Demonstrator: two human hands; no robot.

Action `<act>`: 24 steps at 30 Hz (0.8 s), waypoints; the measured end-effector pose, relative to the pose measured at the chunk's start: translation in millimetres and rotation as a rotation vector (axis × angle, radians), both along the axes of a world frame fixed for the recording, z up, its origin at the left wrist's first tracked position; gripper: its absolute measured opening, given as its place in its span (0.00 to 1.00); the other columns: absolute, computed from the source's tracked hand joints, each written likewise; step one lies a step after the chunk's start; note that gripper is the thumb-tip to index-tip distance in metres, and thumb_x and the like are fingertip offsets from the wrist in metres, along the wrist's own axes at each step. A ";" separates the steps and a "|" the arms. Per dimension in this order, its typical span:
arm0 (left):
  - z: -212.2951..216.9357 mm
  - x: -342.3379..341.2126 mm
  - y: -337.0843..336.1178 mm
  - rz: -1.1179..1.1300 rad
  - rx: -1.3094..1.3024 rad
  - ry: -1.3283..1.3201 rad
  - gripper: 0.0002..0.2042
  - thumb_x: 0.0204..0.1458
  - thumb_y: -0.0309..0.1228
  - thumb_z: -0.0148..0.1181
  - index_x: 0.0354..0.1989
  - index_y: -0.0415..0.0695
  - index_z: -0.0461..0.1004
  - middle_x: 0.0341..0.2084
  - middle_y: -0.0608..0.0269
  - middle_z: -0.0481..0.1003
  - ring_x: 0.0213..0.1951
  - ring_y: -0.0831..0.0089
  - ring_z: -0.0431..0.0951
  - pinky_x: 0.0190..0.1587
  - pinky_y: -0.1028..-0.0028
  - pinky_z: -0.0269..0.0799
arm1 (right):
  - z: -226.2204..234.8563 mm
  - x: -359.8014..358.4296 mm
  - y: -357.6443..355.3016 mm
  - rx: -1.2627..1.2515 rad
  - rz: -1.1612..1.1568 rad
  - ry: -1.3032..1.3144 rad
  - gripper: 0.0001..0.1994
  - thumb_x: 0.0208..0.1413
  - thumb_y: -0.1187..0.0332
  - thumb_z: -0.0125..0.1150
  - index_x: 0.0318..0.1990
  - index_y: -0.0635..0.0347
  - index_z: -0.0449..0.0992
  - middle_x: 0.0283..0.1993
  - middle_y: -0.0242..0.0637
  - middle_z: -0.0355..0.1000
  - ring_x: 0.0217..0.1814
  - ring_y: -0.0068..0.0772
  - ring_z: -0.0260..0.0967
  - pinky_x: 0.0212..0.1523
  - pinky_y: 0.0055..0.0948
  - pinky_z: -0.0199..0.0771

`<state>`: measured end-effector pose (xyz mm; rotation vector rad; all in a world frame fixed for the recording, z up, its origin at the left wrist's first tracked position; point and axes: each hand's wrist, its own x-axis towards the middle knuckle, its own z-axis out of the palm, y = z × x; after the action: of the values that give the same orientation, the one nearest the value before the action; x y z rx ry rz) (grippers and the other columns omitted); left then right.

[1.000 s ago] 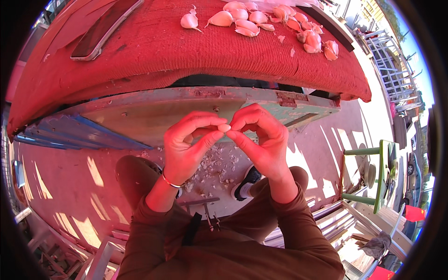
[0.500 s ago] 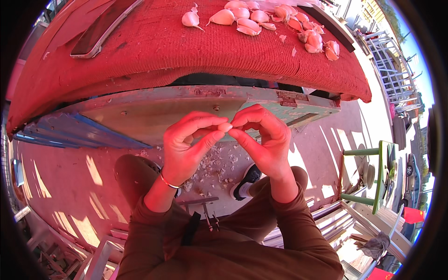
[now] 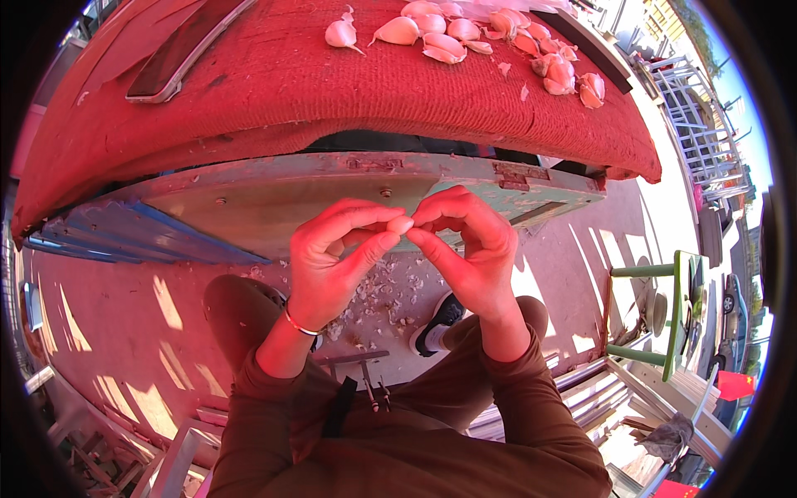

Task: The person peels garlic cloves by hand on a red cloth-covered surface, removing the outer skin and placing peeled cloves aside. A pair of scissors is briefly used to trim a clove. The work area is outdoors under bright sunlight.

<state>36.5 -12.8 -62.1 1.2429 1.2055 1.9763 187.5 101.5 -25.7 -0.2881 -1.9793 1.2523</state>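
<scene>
A small pale garlic clove [image 3: 400, 225] is held up between my two hands, in front of the table's edge. The thumb and forefinger of my left hand [image 3: 336, 257] pinch it from the left. From the other side, my right hand [image 3: 471, 249] grips its end with thumb and fingertips. On the red cloth beyond lie several unpeeled garlic cloves [image 3: 444, 48], with a single clove [image 3: 341, 33] a little apart to their left. My fingertips cover part of the held clove.
A red ribbed cloth [image 3: 274, 91] covers the table, and a dark flat phone-like object [image 3: 170, 62] lies on its left. Pale peelings [image 3: 386, 303] litter the floor between my feet. A green-framed stool [image 3: 677, 315] stands at right, near stacked metal bars [image 3: 581, 390].
</scene>
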 end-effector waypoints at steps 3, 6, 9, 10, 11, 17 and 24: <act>0.8 -0.4 -1.2 -0.016 -0.013 -0.025 0.12 0.59 0.17 0.66 0.50 0.35 0.82 0.45 0.57 0.80 0.46 0.71 0.83 0.50 0.72 0.83 | -0.9 0.0 1.1 0.037 -0.003 -0.004 0.10 0.53 0.87 0.69 0.41 0.67 0.79 0.41 0.38 0.76 0.43 0.27 0.76 0.45 0.26 0.78; 1.4 -0.9 -2.7 -0.039 -0.031 -0.058 0.12 0.59 0.17 0.66 0.51 0.34 0.82 0.46 0.57 0.80 0.46 0.72 0.83 0.51 0.72 0.82 | -2.1 0.9 2.5 0.055 0.005 -0.005 0.10 0.53 0.87 0.69 0.41 0.67 0.79 0.41 0.38 0.76 0.43 0.27 0.76 0.44 0.27 0.78; 1.5 0.0 -3.3 -0.054 -0.041 -0.093 0.12 0.59 0.17 0.66 0.51 0.34 0.81 0.45 0.57 0.80 0.46 0.72 0.83 0.51 0.73 0.82 | -0.7 0.7 2.3 0.049 0.003 -0.010 0.09 0.53 0.86 0.70 0.39 0.67 0.79 0.41 0.38 0.76 0.43 0.27 0.75 0.44 0.26 0.78; 1.7 0.3 -3.2 -0.058 -0.042 -0.105 0.12 0.59 0.17 0.66 0.51 0.34 0.81 0.45 0.58 0.80 0.46 0.72 0.83 0.51 0.73 0.81 | -0.9 0.8 2.7 0.058 0.007 -0.013 0.09 0.53 0.86 0.70 0.39 0.67 0.79 0.41 0.38 0.76 0.43 0.27 0.75 0.44 0.26 0.78; 1.7 0.2 -3.1 -0.062 -0.045 -0.110 0.12 0.59 0.17 0.66 0.51 0.34 0.81 0.45 0.58 0.80 0.46 0.72 0.83 0.50 0.74 0.81 | -1.6 1.1 3.5 0.068 0.011 -0.015 0.09 0.53 0.86 0.69 0.39 0.67 0.79 0.41 0.38 0.76 0.43 0.27 0.75 0.44 0.26 0.78; 4.2 -0.7 -4.0 -0.059 -0.060 -0.109 0.11 0.59 0.17 0.66 0.51 0.34 0.81 0.45 0.58 0.80 0.46 0.73 0.83 0.49 0.75 0.81 | -5.6 -1.1 1.8 0.019 0.009 0.001 0.08 0.53 0.84 0.70 0.38 0.65 0.79 0.40 0.36 0.76 0.40 0.28 0.75 0.43 0.27 0.77; 7.6 3.2 -3.2 0.051 -0.055 -0.056 0.10 0.58 0.18 0.67 0.47 0.33 0.82 0.42 0.59 0.81 0.44 0.72 0.84 0.47 0.75 0.81 | -10.1 -1.4 1.7 -0.124 0.016 0.010 0.09 0.55 0.82 0.69 0.43 0.65 0.79 0.41 0.36 0.76 0.40 0.27 0.76 0.42 0.27 0.77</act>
<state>39.7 -16.0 -54.5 1.1326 1.2672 1.9870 186.1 103.2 -35.9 -0.3270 -1.9024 1.3874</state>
